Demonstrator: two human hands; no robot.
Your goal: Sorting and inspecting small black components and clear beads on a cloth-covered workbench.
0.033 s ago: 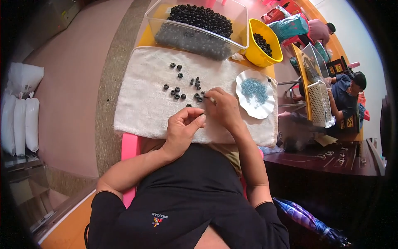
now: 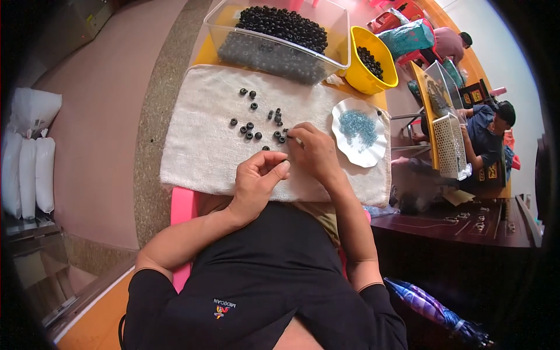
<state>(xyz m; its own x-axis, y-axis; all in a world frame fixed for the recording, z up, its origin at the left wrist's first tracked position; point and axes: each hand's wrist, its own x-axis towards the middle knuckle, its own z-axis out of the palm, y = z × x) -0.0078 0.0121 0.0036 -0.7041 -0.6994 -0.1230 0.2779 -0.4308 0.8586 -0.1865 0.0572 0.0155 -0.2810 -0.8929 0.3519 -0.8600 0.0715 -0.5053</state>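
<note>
Over the near part of the white towel (image 2: pixel 198 146), my left hand (image 2: pixel 259 178) is closed in a pinch. A small black bead (image 2: pixel 286 161) shows partly between its thumb and forefinger. My right hand (image 2: pixel 315 149) reaches a little farther out, its fingers drawn together at a tiny dark piece (image 2: pixel 285 132) beside the loose beads. Whether that piece is gripped or only touched is hard to see. Several round black beads (image 2: pixel 249 125) with holes lie scattered left of the right hand. Among them is a small cluster of narrower dark pieces (image 2: pixel 277 118).
A white wavy-edged plate (image 2: pixel 376 154) of pale blue beads sits right of my right hand. Beyond the towel stand a clear bin (image 2: pixel 344 49) and a yellow tub (image 2: pixel 367 84), both holding black beads. Another person (image 2: pixel 487 131) works at a table on the right.
</note>
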